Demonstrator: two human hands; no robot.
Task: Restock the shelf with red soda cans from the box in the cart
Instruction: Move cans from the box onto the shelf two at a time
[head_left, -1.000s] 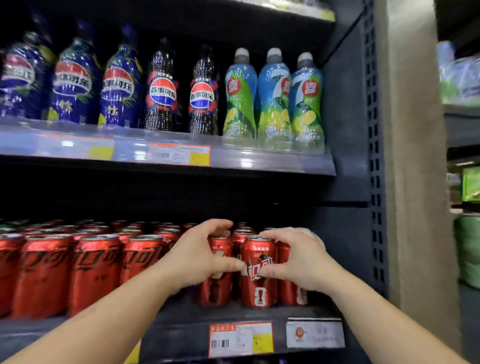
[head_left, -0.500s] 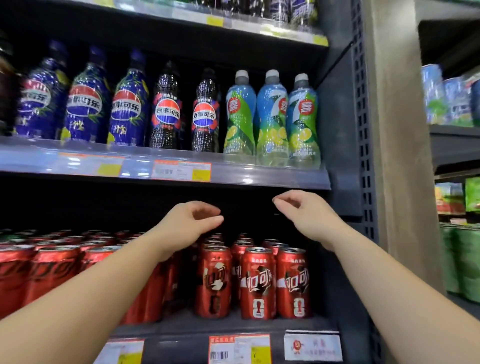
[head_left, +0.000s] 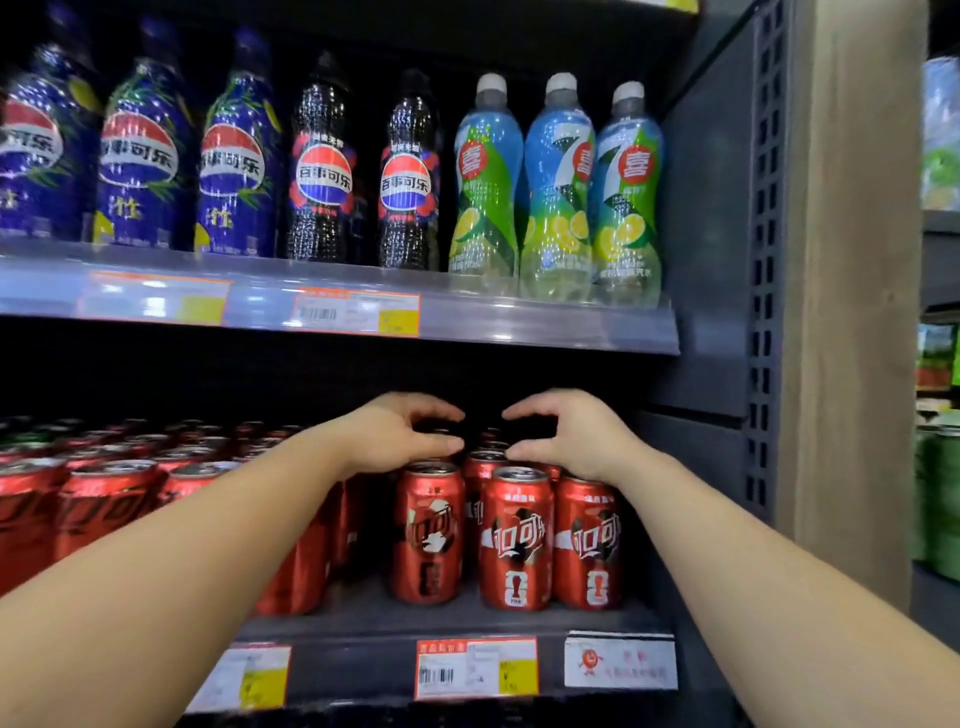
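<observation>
Red soda cans stand in rows on the lower shelf. My left hand and right hand hover over the rear cans, fingers curled; what they grip, I can't tell.

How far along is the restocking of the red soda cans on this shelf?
Done: three red cans stand at the front right of the lower shelf, with more rows behind. In hand: the left hand and right hand hover over the back cans, fingers curled; whether they grip anything is unclear. Left: a gap beside the left front can; box and cart are out of view.
</observation>
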